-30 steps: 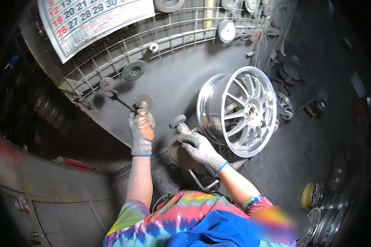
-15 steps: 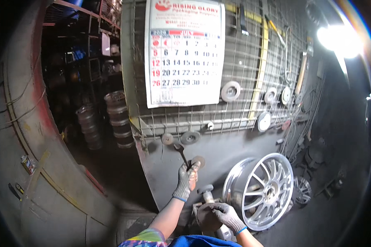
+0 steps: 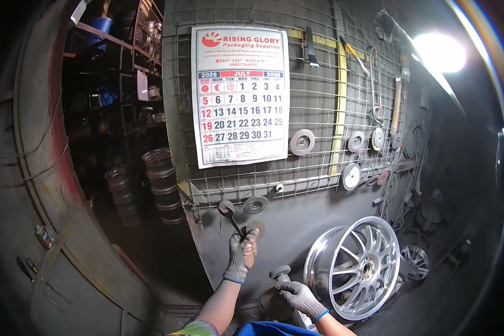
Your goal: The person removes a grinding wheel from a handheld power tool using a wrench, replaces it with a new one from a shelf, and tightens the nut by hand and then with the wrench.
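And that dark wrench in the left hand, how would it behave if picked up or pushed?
The wrench would likely feel stiff, its straight shaft looking like solid metal. It may be heavy for its size and head-heavy, since one end widens. That broad end would probably stop it rolling.
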Available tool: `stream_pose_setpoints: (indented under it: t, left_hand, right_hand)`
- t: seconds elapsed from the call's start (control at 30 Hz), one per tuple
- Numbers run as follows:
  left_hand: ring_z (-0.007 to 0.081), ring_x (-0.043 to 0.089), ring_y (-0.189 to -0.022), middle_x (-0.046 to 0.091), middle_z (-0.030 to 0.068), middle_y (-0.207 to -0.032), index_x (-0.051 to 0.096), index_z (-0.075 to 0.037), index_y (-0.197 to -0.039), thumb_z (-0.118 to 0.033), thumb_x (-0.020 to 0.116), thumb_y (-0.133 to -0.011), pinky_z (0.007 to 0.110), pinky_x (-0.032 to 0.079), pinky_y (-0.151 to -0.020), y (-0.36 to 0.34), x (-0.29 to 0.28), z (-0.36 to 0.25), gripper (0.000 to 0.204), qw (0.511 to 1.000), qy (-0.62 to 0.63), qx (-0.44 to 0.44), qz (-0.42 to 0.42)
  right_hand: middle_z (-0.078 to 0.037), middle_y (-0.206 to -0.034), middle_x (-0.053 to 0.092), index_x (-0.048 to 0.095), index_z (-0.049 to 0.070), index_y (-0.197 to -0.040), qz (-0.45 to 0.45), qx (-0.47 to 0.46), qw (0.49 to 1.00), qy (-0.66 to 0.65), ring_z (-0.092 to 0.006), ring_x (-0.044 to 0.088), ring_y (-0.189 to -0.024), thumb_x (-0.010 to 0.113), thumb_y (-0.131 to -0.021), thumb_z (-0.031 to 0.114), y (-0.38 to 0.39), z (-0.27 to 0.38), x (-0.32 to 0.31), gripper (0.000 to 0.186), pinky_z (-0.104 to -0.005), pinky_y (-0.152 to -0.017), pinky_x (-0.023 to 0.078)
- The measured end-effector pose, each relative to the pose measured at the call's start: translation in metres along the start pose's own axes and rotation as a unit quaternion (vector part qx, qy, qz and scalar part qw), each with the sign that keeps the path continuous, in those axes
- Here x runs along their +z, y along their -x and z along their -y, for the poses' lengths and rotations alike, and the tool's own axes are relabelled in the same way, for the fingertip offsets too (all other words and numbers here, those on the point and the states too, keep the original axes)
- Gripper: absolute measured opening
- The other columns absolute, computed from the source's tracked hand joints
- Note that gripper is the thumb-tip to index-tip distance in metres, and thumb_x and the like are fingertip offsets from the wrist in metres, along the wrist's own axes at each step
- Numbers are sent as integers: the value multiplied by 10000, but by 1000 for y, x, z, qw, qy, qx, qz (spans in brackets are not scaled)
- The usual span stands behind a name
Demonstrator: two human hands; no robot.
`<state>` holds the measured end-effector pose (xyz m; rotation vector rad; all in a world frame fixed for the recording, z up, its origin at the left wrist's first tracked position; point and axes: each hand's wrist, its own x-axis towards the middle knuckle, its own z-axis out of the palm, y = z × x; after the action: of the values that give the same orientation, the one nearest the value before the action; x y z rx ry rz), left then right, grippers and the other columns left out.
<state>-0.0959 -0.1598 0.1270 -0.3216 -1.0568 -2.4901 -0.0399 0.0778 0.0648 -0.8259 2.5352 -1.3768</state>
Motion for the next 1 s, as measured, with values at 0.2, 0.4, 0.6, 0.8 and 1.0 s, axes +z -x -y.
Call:
stream_pose_setpoints:
  t: [0.2, 0.4, 0.6, 0.8, 1.0]
  left_hand:
    - [76, 510, -488, 644, 24, -767, 634, -14, -995, -89, 691, -798, 216, 406, -440, -1, -3, 6, 218, 999, -12, 2, 42]
    - [88, 597, -572, 721, 37, -849, 685, -55, -1018, -147, 663, -865, 222, 429, -452, -1, -27, 0, 179, 1000, 11, -8, -24]
    - [78, 435, -414, 529, -59, -597, 667, -123, -964, -287, 728, -846, 252, 315, -374, 8, -55, -19, 211, 981, -76, 61, -168]
    - [89, 421, -418, 456, -35, -565, 632, -111, -908, -288, 743, -854, 250, 312, -375, 38, -142, -26, 216, 960, -120, 46, -249]
    - [134, 577, -650, 620, 60, -954, 495, -68, -1234, -368, 485, -982, 273, 435, -556, 79, -191, -44, 391, 954, -223, 1, -201]
  right_hand:
    - [-154, -1050, 715, 699, 57, -1150, -15, 7, 998, -58, -249, 687, -977, 650, -880, 149, 11, -10, 8, 289, -342, -882, 525]
    - [-136, -1018, 713, 709, 34, -1071, 22, 37, 999, -15, -225, 674, -974, 616, -899, 110, 2, -10, 10, 210, -339, -878, 521]
    - [-98, -933, 704, 685, 22, -1022, 25, -76, 996, -24, -177, 664, -939, 433, -864, 4, -57, -9, -4, 297, -328, -875, 521]
    - [-247, -936, 692, 612, 18, -1097, 2, -116, 990, 85, -445, 656, -897, 568, -952, 339, -168, 59, 15, 355, -480, -800, 527]
    - [-244, -753, 681, 455, -44, -1258, -123, -158, 929, 312, -424, 686, -716, 594, -902, 319, -233, 119, 41, 527, -509, -675, 559]
